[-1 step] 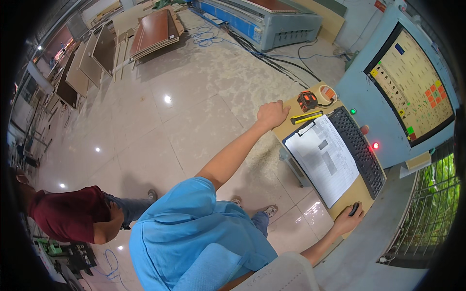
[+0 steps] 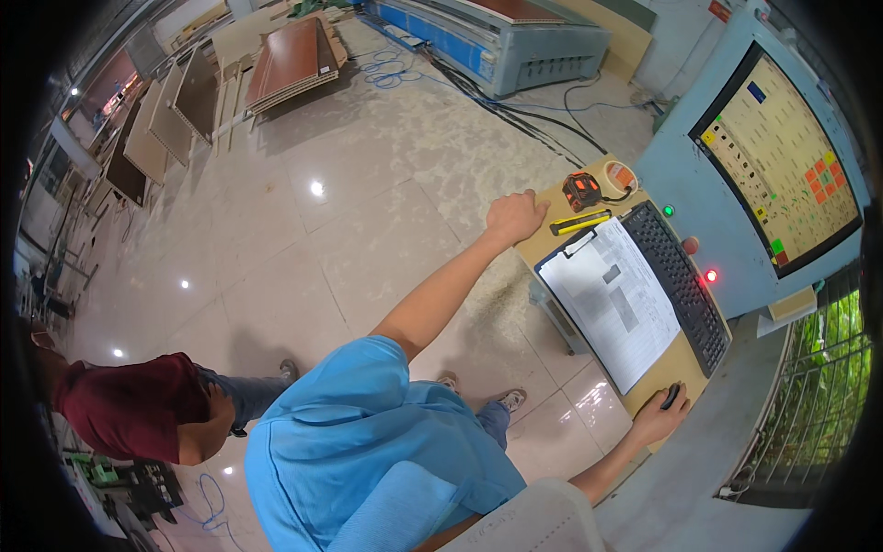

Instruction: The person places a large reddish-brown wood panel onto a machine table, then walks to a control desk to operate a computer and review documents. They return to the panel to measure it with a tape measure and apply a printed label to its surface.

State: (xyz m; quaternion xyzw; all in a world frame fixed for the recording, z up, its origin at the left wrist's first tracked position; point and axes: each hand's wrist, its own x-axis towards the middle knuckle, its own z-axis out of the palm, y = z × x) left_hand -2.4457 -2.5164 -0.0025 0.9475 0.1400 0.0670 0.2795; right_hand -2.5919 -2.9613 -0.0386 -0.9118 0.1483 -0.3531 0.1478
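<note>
My left hand (image 2: 517,219) is closed over the left corner of a narrow wooden desk (image 2: 657,386), its fingers curled at the edge. Under my right hand (image 2: 657,419), at the desk's near end, is a small black computer mouse (image 2: 670,397), with the fingers wrapped round it. Between the hands lies a clipboard with printed sheets (image 2: 618,308). A yellow and black utility knife (image 2: 580,222) sits just beyond my left hand. Past it stands an orange and black tape measure (image 2: 582,191), beside a roll of tape (image 2: 620,175). A black keyboard (image 2: 676,285) runs along the desk's back.
A blue-grey control cabinet with a lit screen (image 2: 782,161) rises behind the keyboard. A person in a dark red top (image 2: 129,405) stands at my left. Panels (image 2: 292,63) lean at far left; cables (image 2: 497,106) cross the floor by a large machine (image 2: 524,55). A barred window (image 2: 809,396) is at right.
</note>
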